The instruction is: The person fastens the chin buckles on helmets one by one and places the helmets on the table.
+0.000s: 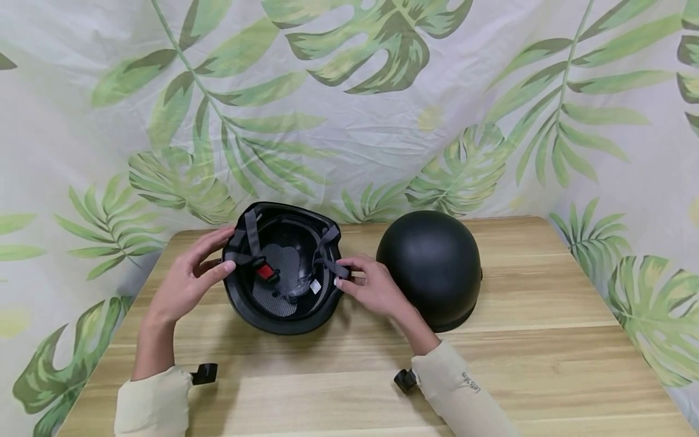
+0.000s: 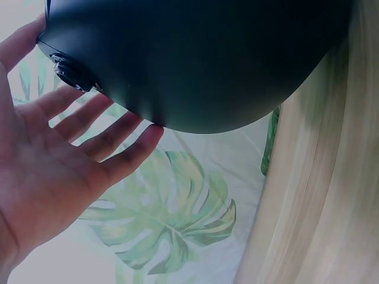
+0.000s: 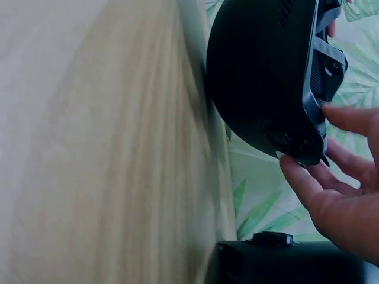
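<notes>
A black helmet (image 1: 284,328) is tipped so that its lined inside faces the head camera. Grey straps and a red buckle (image 1: 266,272) show inside it. My left hand (image 1: 191,273) holds its left side, thumb at the rim and fingers spread along the outer shell (image 2: 195,83), near a round dark knob (image 2: 72,72). On the opposite side my right hand (image 1: 371,284) grips the rim, where a grey strap (image 1: 334,267) lies over the edge between thumb and index finger. The right wrist view shows the thumb against the shell (image 3: 260,71).
A second black helmet (image 1: 431,267) stands dome up on the wooden table (image 1: 535,358), close to the right hand and forearm. A leaf-printed cloth (image 1: 360,139) hangs behind the table's back edge. Small black mounts (image 1: 205,374) stick out from the sleeves.
</notes>
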Available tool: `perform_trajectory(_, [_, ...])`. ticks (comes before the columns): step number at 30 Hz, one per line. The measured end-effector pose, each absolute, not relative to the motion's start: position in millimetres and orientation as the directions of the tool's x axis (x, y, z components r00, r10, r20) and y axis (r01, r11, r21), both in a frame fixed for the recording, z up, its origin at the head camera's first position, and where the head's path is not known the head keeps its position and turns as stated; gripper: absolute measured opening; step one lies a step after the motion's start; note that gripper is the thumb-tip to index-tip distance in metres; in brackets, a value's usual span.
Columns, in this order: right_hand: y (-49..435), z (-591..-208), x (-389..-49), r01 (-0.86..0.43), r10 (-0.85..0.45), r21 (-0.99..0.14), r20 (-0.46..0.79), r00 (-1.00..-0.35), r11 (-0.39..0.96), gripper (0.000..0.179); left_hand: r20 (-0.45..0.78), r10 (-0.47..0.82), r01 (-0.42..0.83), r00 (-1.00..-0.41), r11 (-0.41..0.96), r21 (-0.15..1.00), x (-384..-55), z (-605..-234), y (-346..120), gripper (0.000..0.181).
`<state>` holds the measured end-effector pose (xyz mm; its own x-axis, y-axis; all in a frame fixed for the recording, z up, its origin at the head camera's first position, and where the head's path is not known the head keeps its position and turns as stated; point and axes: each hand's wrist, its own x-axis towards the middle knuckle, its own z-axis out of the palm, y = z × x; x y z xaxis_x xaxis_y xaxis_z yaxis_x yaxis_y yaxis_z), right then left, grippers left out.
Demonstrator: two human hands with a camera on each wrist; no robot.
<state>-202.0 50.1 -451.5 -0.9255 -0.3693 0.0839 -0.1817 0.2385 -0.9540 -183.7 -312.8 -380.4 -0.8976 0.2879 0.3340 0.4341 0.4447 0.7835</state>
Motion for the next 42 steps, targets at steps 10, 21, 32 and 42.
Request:
perform_trajectory(10, [54.8, -451.2, -203.7, -0.18, -0.405, -0.955, 0.072, -0.912, 0.234, 0.044, 0.374, 0.272, 0.458, -0.887, 0.402, 0.793, -186.0, -381.9, -312.6, 0.055])
perform_trajectory(21, [44.0, -463.6, -206.0, -0.181, -0.398, -0.943, 0.058, -0.915, 0.278, 0.047, 0.468, 0.349, 0.576, -0.812, 0.35, 0.738, -180.1, -373.3, -309.0, 0.056])
perform_trajectory(32, [42.3, -465.7, -203.2, -0.213, -0.269, -0.928, 0.13, -0.954, 0.305, 0.045, 0.447, 0.319, 0.547, -0.835, 0.406, 0.732, -179.7, -372.4, -308.0, 0.054])
perform_trajectory(42, [36.6, -464.4, -201.7, -0.184, -0.186, -0.919, 0.124, -0.975, 0.349, 0.037, 0.43, 0.211, 0.477, -0.878, 0.46, 0.749, -179.1, -371.2, -301.2, 0.048])
